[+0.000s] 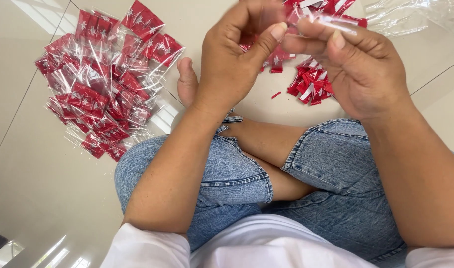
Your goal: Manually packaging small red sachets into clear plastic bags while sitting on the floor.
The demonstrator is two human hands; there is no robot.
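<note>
Small clear plastic sleeve point(320, 20) with red packet inside, held up between both hands' fingertips, roughly level, above loose red packets point(311, 84) scattered on the pale tiled floor point(48, 188).

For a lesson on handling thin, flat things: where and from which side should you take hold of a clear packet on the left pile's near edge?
Pinch a clear packet by its free transparent border, coming in low from the near side; it lies flat on the floor, overlapped by others behind.

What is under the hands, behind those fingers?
Under the left hand and right hand lies a loose pile of red packets on the floor. The hands cover much of the pile. The fingers pinch a clear wrapper.
</note>
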